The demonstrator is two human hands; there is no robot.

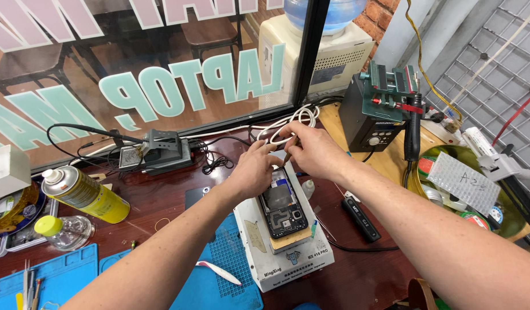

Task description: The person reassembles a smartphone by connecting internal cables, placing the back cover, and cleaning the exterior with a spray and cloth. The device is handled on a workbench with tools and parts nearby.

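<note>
An opened smartphone with its back off lies on a tan pad atop a white heating plate. My left hand rests at the phone's far left corner, fingers pinched together at its top edge. My right hand hovers just beyond the phone's top end, its fingers closed on a thin brown tool that points down at the phone. Both forearms reach in from the bottom of the view.
A yellow spray can and small clear bottle lie at left, with blue mats in front. A soldering stand and white cables sit by the window. A black station, round tray and black tool stand at right.
</note>
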